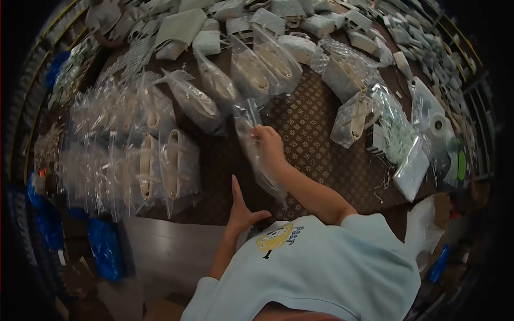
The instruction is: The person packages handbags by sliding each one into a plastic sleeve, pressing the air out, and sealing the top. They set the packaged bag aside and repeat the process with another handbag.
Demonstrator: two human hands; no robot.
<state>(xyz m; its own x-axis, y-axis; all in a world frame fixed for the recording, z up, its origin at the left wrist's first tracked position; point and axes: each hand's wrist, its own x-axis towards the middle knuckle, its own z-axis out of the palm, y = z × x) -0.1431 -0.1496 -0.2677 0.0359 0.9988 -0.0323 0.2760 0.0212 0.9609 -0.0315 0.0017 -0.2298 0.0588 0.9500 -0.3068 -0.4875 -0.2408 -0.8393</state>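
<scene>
At the middle of the patterned brown surface, the right hand pinches a clear plastic bag. The left hand lies flat with its grip spread. Bagged cream handbags lie around. The shirt reads "Pear".

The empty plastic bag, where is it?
In the head view, the empty plastic bag lies mid-table under the right hand, just right of the bagged purses.
</scene>
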